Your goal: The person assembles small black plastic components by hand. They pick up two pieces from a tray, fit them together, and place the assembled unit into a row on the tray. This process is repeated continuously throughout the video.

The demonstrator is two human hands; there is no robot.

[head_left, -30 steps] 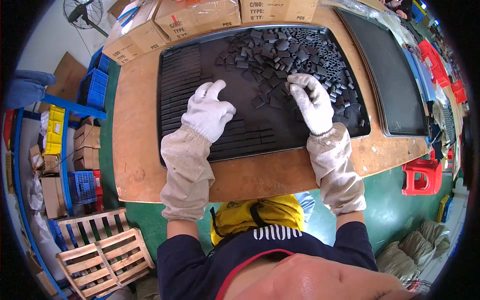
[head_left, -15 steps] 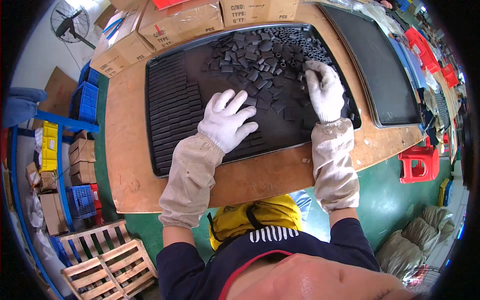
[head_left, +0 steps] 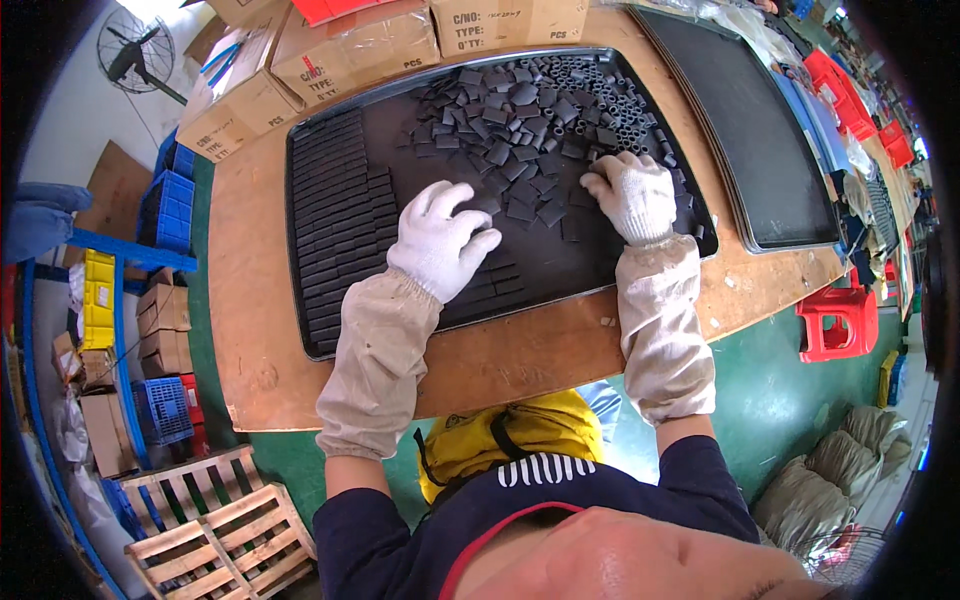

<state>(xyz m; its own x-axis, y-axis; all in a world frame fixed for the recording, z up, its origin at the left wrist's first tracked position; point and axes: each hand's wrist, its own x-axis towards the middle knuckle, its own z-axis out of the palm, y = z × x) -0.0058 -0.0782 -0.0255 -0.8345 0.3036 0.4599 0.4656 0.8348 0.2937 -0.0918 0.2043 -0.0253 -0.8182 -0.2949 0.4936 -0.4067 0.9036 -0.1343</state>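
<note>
My left hand (head_left: 440,242) is slack, fingers spread, at eight o'clock over the black tray (head_left: 565,262), near the neat black rows (head_left: 335,220) at nine. My right hand (head_left: 638,200) curls at three; whether it pinches anything, I can't tell. Loose black pieces (head_left: 500,153) heap around twelve.

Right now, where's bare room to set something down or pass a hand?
Free: the middle of the black tray, between left hand, right hand and loose black pieces; the wooden table left of that tray; the second tray, at right. Crowded: the first tray's far middle and right, heaped with pieces, and its left, filled with black rows.
</note>
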